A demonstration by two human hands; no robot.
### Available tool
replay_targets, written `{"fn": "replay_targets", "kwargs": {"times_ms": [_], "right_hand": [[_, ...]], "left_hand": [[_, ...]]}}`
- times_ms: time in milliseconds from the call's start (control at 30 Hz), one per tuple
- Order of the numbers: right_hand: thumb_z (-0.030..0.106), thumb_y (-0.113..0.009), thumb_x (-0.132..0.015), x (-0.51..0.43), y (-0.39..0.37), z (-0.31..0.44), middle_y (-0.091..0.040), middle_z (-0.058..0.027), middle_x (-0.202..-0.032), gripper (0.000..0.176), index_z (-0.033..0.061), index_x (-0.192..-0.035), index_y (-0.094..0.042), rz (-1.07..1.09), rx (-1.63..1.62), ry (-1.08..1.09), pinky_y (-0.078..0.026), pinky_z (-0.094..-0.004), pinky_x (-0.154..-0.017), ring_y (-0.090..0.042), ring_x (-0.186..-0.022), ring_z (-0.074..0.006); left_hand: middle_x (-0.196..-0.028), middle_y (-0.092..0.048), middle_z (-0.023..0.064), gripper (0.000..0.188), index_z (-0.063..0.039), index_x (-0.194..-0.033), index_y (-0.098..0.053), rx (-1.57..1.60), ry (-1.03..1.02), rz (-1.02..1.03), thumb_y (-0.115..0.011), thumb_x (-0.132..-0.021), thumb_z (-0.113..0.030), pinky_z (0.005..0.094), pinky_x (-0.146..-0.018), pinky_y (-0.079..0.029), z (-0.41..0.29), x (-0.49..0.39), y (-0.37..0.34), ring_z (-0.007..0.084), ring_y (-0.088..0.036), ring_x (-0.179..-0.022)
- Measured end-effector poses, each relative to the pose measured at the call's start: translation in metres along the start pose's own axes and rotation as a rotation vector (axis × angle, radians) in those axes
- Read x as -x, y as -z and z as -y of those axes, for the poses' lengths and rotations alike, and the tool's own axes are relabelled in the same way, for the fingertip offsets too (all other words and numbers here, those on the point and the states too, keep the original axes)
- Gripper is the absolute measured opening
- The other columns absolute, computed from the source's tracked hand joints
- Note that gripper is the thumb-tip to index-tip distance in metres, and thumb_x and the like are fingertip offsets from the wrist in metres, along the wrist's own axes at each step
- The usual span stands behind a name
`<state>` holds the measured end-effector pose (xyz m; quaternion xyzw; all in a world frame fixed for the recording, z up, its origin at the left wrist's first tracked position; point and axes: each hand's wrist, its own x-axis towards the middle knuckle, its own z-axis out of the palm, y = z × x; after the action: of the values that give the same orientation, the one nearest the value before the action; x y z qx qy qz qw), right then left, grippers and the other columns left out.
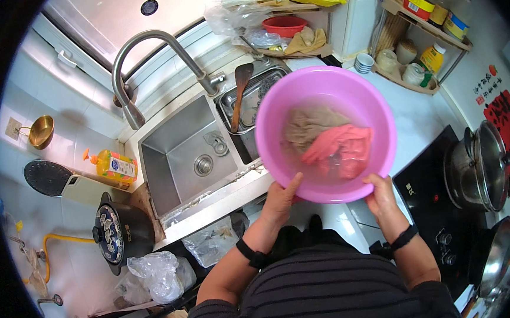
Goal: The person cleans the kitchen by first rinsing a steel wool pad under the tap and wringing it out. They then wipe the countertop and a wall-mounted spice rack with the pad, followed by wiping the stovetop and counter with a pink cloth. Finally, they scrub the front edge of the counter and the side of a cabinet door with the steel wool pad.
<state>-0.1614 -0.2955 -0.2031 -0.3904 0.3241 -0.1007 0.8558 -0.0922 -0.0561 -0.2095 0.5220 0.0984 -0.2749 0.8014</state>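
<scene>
A pink plastic basin point(277, 162) is held up in front of me, between the sink and the cooktop. My left hand point(283, 199) grips its near left rim, the thumb over the inner edge. My right hand point(381, 194) grips the near right rim. Cloudy water stands in the basin, with a coral-pink cloth point(338, 148) and a brownish-grey cloth point(314, 124) lying in it, partly above the water. A stainless steel sink bowl point(180, 164) lies left of the basin, below a curved metal faucet point(157, 35).
A wooden spatula point(241, 93) rests on a metal tray beside the sink. Left stand a soap pump bottle point(117, 166) and a lidded black pot point(127, 230). A black cooktop point(431, 200) with a steel pot point(468, 170) is on the right. A corner shelf point(423, 23) holds jars.
</scene>
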Motion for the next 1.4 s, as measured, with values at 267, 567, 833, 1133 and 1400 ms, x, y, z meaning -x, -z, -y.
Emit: {"fn": "replay_targets", "kwargs": {"times_ms": [267, 567, 833, 1133, 1400], "right_hand": [[-0.006, -0.057, -0.07, -0.017, 0.071, 0.023, -0.057, -0.0078, -0.097, 0.042, -0.0023, -0.111, -0.054, -0.228, -0.102, 0.094, -0.053, -0.0397, -0.082, -0.061, -0.088, -0.0245], [-0.002, -0.058, -0.074, -0.035, 0.107, 0.012, -0.06, -0.0114, -0.101, 0.037, -0.0018, -0.111, -0.055, -0.38, -0.261, 0.139, -0.053, -0.0476, -0.086, -0.062, -0.096, -0.0291], [0.005, -0.062, -0.082, -0.049, 0.089, 0.008, -0.061, -0.0135, -0.109, 0.037, -0.0023, -0.117, -0.054, -0.437, -0.281, 0.242, -0.055, -0.0521, -0.083, -0.064, -0.098, -0.0304], [0.04, -0.064, -0.091, -0.003, 0.096, 0.003, -0.064, -0.0125, -0.111, 0.041, 0.0094, -0.118, -0.056, -0.379, -0.079, 0.114, -0.056, -0.0419, -0.079, -0.065, -0.1, -0.0279], [0.027, -0.062, -0.093, 0.083, 0.145, -0.049, -0.068, -0.0145, -0.098, 0.027, 0.0069, -0.11, -0.058, -0.403, -0.047, 0.088, -0.056, -0.0364, -0.074, -0.069, -0.087, -0.0261]], "left_hand": [[-0.103, -0.067, 0.0107, 0.052, 0.001, -0.127, -0.054, -0.626, -0.494, -0.129, -0.076, -0.083, -0.014, 0.03, -0.081, -0.052, -0.026, -0.125, 0.059, 0.0156, -0.063, -0.09], [-0.117, -0.057, 0.0257, 0.077, 0.004, -0.129, -0.046, -1.531, -0.705, -0.444, -0.078, -0.075, -0.039, 0.0463, -0.094, -0.044, -0.079, -0.258, 0.063, 0.0423, -0.054, -0.11], [-0.121, -0.054, 0.0287, 0.084, 0.01, -0.135, -0.037, -1.706, -0.599, -0.43, -0.076, -0.073, -0.031, 0.048, -0.099, -0.041, -0.067, -0.294, 0.053, 0.0441, -0.052, -0.112], [-0.114, -0.061, 0.0224, 0.051, 0.007, -0.123, -0.054, -1.051, -0.882, -0.331, -0.064, -0.078, -0.015, 0.039, -0.094, -0.045, -0.081, -0.292, 0.063, 0.0341, -0.06, -0.105], [-0.112, -0.065, 0.0119, 0.036, 0.003, -0.122, -0.056, 0.068, -0.425, 0.171, -0.055, -0.086, -0.006, 0.0362, -0.082, -0.053, -0.139, -0.217, 0.027, 0.0234, -0.064, -0.095]]}}
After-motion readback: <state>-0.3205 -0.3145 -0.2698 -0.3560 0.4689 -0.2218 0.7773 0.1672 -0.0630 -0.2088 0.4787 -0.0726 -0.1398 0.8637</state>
